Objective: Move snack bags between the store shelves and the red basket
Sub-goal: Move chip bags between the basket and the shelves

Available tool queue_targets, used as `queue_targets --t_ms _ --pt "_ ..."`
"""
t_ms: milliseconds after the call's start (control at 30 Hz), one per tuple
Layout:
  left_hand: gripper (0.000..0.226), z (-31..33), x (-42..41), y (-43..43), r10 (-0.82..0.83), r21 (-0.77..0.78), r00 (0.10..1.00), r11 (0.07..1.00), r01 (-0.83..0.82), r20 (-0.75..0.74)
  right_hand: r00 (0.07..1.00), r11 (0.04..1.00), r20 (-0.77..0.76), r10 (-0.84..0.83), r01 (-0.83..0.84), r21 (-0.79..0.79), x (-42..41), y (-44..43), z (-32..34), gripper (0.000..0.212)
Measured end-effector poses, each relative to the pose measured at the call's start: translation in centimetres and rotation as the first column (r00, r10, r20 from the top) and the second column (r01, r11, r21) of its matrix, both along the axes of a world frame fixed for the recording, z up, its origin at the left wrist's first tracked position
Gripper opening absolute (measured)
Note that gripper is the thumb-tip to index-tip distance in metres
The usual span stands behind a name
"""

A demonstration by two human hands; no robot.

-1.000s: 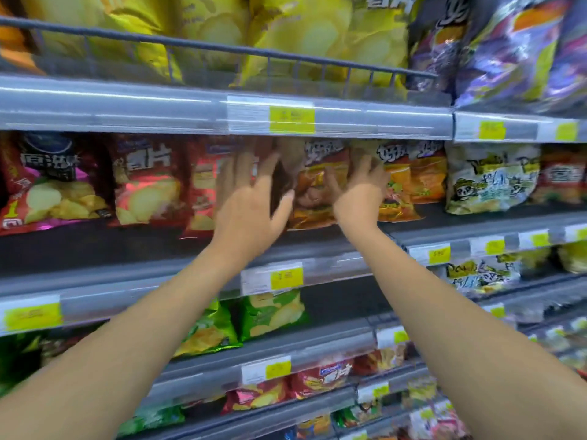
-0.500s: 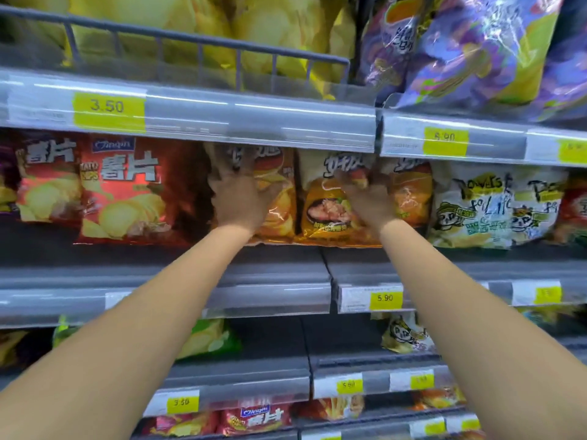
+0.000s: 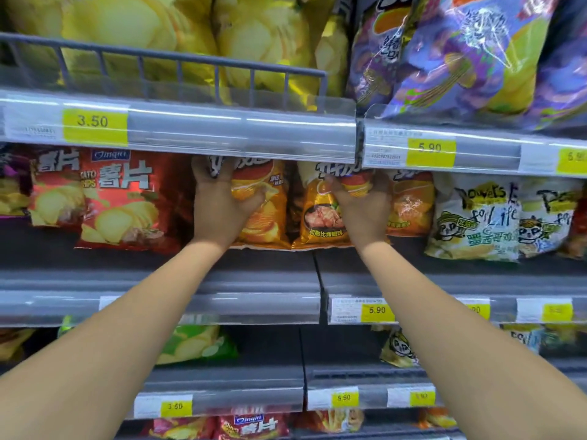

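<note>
Head view: both arms reach up to the middle shelf (image 3: 270,258). The left hand (image 3: 219,201) grips the left orange bag (image 3: 263,217) by its upper left corner. Its fingers curl over the top edge and the thumb presses into the front. The fingertips are partly hidden under the price rail (image 3: 222,128) of the shelf above. The right hand (image 3: 365,208) holds the middle orange bag (image 3: 317,217) high on its right side, with fingers curled round it and the thumb across the front. Both bags stand upright at the shelf front, touching each other. The red basket is not in view.

The step looks like taking two bags at once. It would go best by drawing each bag straight out and slightly down, so the tops clear the rail. The grip should stay light, since the air-filled bags crumple and the chips break easily.

A third orange bag (image 3: 409,201) leans just behind the right hand and could be dragged along. A red bag (image 3: 120,198) stands just beside the left wrist. White bags (image 3: 473,217) stand further right. Yellow bags (image 3: 143,36) behind a wire guard (image 3: 178,65) and purple bags (image 3: 460,52) fill the shelf above, out of the path.
</note>
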State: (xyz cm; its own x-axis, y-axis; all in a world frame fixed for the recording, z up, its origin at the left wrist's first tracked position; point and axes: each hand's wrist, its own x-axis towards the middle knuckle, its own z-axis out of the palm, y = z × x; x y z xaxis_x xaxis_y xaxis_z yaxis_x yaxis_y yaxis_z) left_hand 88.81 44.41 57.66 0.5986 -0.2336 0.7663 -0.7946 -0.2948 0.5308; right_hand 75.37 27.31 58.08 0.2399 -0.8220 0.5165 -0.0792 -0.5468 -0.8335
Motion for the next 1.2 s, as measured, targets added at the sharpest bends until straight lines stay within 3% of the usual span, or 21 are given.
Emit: queue_targets --t_ms 100,267,300,400,500,633,800,933,1033,1200 --pt "0.083 -0.3 1.1 -0.6 -0.025 0.120 0.998 0.992 0.032 -0.058 0.997 0.999 -0.072 0.007 -0.004 0.045 0.4 -0.3 -0.9 0.108" --pt "0.093 -0.2 2.2 -1.2 0.078 0.351 0.991 0.936 -0.034 -0.111 0.988 0.985 -0.147 0.054 -0.028 0.172 1.1 -0.8 -1.2 0.126" --pt "0.092 -0.2 1.9 -1.0 0.123 0.366 0.990 0.926 -0.087 -0.075 0.989 0.979 -0.114 0.095 -0.072 0.191 0.9 -0.9 -1.1 0.123" --pt "0.090 -0.2 1.1 -0.6 0.200 0.312 0.976 0.925 -0.216 0.083 0.966 0.935 0.066 0.251 -0.260 0.242 -0.1 -0.8 -0.1 0.082" --pt "0.085 -0.2 0.5 -1.4 0.151 0.260 0.984 0.950 -0.172 0.098 0.954 0.905 0.098 0.282 -0.299 0.304 0.0 -2.4 0.9 0.069" --pt "0.090 -0.6 0.3 -2.6 0.215 0.333 0.973 0.914 -0.232 0.086 0.976 0.938 0.041 0.212 -0.215 0.272 1.4 -3.1 0.4 0.073" --pt "0.085 -0.9 0.9 -3.1 0.276 0.355 0.951 0.883 -0.307 0.138 0.999 0.972 0.031 0.035 -0.041 0.233 2.4 -2.9 -0.3 0.056" --pt "0.087 -0.8 0.5 -2.9 0.278 0.395 0.951 0.865 -0.308 0.133 1.000 0.977 -0.015 0.019 -0.016 0.214 2.5 -2.7 -0.4 0.051" --pt "0.086 -0.1 -0.1 -2.4 0.242 0.471 0.966 0.844 -0.258 0.094 0.997 0.974 -0.076 -0.008 0.025 0.226 1.9 -2.5 -0.1 0.062" --pt "0.091 1.1 -2.6 0.4 0.212 0.410 0.969 0.878 -0.246 0.128 0.983 0.972 0.095 -0.157 0.137 0.191 0.1 0.4 1.2 0.077"
